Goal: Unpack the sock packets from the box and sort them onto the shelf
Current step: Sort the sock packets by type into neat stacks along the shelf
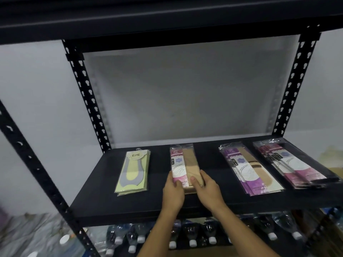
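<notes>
Now both hands' fingers, L point(173, 190) & R point(207, 188), pinching pink sock pkt point(182, 164) on black shelf point(157, 204), btwn other pkts.

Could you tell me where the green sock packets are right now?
The green sock packets lie at the shelf's left end, beside the pink packets both hands hold.

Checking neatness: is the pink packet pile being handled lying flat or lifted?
Flat. The pink packet pile lies on the shelf; left hand and right hand grip its near end.

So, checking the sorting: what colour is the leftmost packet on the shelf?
Pale yellow-green card with a grey and yellow sock, in the head view: leftmost packet.
</notes>
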The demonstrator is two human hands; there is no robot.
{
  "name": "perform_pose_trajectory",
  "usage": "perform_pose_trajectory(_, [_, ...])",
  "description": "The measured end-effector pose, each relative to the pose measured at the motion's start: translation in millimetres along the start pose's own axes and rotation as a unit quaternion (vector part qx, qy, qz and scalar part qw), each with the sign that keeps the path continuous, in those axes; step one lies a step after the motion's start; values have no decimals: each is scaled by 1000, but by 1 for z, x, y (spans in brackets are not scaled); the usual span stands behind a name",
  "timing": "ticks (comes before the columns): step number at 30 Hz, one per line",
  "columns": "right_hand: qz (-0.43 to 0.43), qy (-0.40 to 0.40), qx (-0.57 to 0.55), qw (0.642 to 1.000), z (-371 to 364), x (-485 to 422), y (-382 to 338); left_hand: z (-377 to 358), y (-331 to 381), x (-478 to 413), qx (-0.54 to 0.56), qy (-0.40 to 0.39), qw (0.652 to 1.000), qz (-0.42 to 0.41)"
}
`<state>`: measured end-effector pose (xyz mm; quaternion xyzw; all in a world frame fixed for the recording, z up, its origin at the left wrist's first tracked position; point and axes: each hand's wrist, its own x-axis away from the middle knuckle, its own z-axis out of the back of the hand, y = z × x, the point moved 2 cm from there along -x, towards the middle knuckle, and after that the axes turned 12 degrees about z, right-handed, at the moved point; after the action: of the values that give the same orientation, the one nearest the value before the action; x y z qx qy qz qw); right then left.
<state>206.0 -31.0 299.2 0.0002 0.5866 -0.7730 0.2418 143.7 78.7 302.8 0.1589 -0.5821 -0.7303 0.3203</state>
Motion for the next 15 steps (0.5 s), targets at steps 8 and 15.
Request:
perform_pose_trajectory(8, [10,-14,6,1000,-31,-4,-9,29,-9,-9,7,36,999,-2])
perform_pose_trajectory(15, [32,-23,35,999,-34,-3,-10,25,-11,-5,16,80,997,-11])
